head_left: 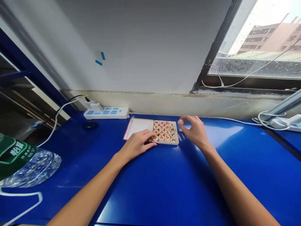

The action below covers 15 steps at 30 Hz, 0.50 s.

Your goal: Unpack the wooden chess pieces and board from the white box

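Observation:
A shallow white box (174, 143) of round wooden Chinese chess pieces (161, 132) lies on the blue table, its pieces set in rows. Most of them bear red characters, and the right-hand column is black. Beside it on the left is the open lid (137, 127), white inside. My left hand (138, 142) grips the box's front left corner, thumb along the front edge and fingers over the left side. Just right of the box, my right hand (194, 130) pinches one Chinese chess piece (180, 121) between thumb and index finger, raised off the table.
At the back left are a power strip (122, 113) with a plugged-in adapter and a dark round object (89, 125). A large water bottle (35, 166) stands at the left edge. White cables and a metal post (285, 103) are at the right, beneath the window.

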Motion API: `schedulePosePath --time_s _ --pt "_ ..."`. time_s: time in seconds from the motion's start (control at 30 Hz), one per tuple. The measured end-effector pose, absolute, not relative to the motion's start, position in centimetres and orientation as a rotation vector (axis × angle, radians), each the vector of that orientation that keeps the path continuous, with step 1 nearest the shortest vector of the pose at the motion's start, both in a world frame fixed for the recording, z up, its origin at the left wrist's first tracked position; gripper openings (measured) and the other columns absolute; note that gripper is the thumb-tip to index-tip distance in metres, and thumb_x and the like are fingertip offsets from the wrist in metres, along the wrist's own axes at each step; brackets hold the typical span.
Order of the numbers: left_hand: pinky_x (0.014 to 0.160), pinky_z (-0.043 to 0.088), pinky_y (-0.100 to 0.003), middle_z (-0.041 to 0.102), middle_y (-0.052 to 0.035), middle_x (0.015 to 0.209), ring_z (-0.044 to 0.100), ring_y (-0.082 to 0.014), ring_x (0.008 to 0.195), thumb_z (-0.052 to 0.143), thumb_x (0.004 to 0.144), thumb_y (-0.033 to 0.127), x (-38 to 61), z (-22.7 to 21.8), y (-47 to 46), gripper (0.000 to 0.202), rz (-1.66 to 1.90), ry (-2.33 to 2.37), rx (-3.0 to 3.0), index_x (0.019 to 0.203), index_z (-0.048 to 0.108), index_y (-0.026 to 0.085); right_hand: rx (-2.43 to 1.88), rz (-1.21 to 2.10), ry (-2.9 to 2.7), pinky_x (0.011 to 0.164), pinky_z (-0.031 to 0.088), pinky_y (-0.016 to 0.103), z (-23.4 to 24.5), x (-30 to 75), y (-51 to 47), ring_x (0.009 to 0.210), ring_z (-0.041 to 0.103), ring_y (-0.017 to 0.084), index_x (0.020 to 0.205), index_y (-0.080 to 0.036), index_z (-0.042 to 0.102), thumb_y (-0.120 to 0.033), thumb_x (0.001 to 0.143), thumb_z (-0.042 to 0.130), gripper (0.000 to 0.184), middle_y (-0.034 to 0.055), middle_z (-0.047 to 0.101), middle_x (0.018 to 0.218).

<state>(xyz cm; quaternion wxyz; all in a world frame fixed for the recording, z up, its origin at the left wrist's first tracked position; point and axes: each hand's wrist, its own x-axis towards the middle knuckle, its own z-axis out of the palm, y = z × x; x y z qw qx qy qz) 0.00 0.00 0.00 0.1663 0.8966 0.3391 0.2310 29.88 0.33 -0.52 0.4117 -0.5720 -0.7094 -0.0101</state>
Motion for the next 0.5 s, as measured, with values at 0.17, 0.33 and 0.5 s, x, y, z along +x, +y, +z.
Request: schedulePosePath --time_s 0.17,0.33,0.5 --pt "0.076 0.054 -0.03 0.07 -0.0043 0.105 0.068 -0.0165 0.083 0.073 0.091 0.033 0.2 0.4 -0.2 0.03 0.648 0.993 2.542 0.118 0.065 0.021 -1.532 0.109 -1.741 0.077 0.055 0.04 -2.2 31.3 0.2 0.092 0.069 0.027 0.096 -0.026 0.072 -0.035 0.092 0.056 0.019 0.0046 0.078 0.099" --pt "0.075 0.054 -0.03 0.07 -0.0046 0.104 0.068 -0.0165 0.082 0.072 0.092 0.036 0.2 0.5 -0.3 0.031 0.655 1.003 2.54 0.117 0.065 0.021 -1.564 0.115 -1.827 0.088 0.054 0.046 -3.3 31.2 1.0 0.098 0.07 0.028 0.101 -0.024 0.076 -0.031 0.09 0.056 0.024 0.0074 0.078 0.104" --pt "0.075 0.054 -0.031 0.07 -0.0044 0.103 0.067 -0.0171 0.082 0.073 0.091 0.036 0.2 0.4 -0.3 0.032 0.658 1.008 2.547 0.118 0.065 0.021 -1.553 0.133 -1.87 0.089 0.054 0.044 -3.3 31.3 1.0 0.101 0.069 0.028 0.102 -0.024 0.076 -0.025 0.089 0.056 0.025 0.007 0.078 0.107"
